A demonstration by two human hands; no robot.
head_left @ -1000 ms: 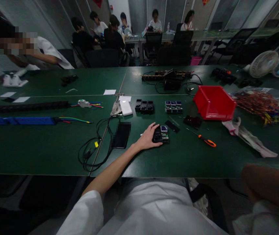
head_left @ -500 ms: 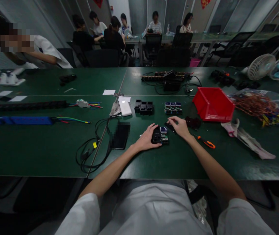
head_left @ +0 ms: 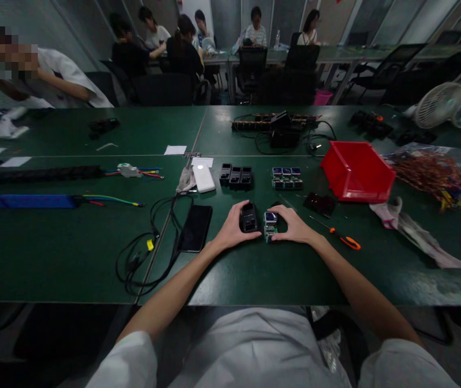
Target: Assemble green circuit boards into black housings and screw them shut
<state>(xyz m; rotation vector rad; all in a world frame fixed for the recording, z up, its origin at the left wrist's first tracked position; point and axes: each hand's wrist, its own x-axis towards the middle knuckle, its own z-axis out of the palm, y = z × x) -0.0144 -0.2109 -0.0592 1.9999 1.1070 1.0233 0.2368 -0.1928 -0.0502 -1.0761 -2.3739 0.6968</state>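
My left hand [head_left: 234,226] grips a black plastic housing [head_left: 250,217] between thumb and fingers, just above or on the green table. Close beside it on the right, my right hand [head_left: 291,225] holds a small circuit board with a display [head_left: 270,226] by its ends. A narrow gap separates the two parts. Beyond them stand several black housings [head_left: 236,177] in a row, and to their right a group of circuit boards with displays [head_left: 287,178]. Right of my right hand lie a dark, shiny piece [head_left: 319,205] and an orange-handled screwdriver [head_left: 346,238].
A red bin [head_left: 357,172] stands at right, with bundled wires [head_left: 428,170] and a glove [head_left: 420,237] near it. To the left lie a black phone [head_left: 195,228], a white device [head_left: 203,179] and a coiled black cable [head_left: 133,264]. Other people sit farther back.
My left hand has moved the black housing left, away from the circuit board. My right hand has come down and left from the dark sheet-like piece and now grips the board.
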